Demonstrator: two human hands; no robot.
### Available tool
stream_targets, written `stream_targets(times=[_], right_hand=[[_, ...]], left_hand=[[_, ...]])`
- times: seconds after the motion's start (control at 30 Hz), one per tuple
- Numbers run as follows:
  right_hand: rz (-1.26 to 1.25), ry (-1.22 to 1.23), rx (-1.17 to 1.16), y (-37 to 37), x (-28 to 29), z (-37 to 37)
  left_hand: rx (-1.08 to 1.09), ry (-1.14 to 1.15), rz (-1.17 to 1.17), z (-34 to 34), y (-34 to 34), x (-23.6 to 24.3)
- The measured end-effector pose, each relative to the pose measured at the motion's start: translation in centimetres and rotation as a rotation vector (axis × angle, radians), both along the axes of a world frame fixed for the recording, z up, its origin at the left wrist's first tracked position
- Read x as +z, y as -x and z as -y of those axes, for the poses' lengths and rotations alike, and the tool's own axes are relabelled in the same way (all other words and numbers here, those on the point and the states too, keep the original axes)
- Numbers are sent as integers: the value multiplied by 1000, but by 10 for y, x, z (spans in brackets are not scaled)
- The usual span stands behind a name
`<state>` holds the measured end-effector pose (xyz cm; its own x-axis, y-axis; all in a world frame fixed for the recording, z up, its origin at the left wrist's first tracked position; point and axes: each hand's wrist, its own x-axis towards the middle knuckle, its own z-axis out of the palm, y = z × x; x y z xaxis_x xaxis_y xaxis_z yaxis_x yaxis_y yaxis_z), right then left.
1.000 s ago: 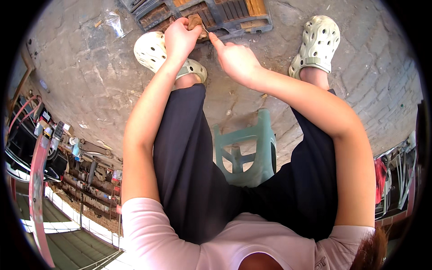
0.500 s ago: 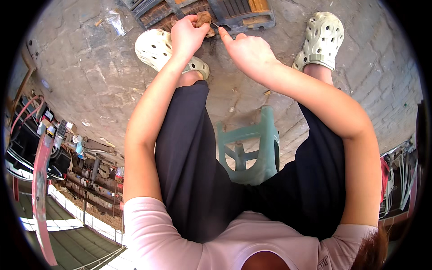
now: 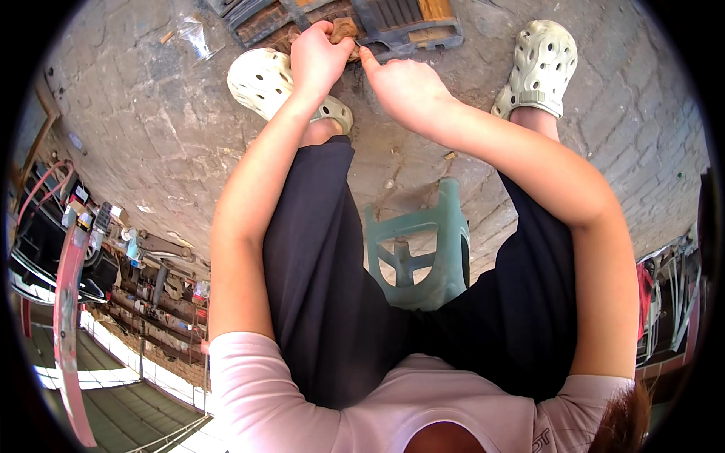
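My left hand [image 3: 319, 59] grips a crumpled brown piece [image 3: 343, 30], perhaps a rag or part, at the lower edge of a dark ribbed plastic housing [image 3: 396, 19] with orange-brown patches. Just to its right is my right hand [image 3: 404, 89], index finger stretched to the thin pale end of something at the brown piece and other fingers curled; what they hold is hidden. The housing lies on the ground at the top of the view, partly out of frame.
My feet in cream clogs [image 3: 540, 60] flank the work on grey paving [image 3: 151, 113]. A green plastic stool [image 3: 445, 219] stands between my legs. Clear plastic scrap [image 3: 200, 41] lies left of the housing. A pink metal bar [image 3: 72, 294] and cluttered parts fill the left rim.
Both hands and the brown piece have shifted a little up and to the right since a second ago. In the last half second my right hand has edged slightly left, toward my left hand.
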<state>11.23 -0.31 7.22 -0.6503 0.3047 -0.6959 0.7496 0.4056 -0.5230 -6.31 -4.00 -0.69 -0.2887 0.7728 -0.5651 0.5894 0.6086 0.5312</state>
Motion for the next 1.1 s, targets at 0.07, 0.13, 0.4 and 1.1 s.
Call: stream_targets(times=[0.07,0.13,0.4,1.1], right_hand=[[2,42,-19,2,2,-2],[-26,14,-85,2,-5,9],[-66,-58,-98,3,-11,10],[-66,-181,19,-15,10,-10]], left_hand=[[-5,-13,-19,1,-1,1],[-36,-33,-56,2,-4,3],[17,-48,-3,-4,-6,5],[2,-80,-88,1,-12,6]])
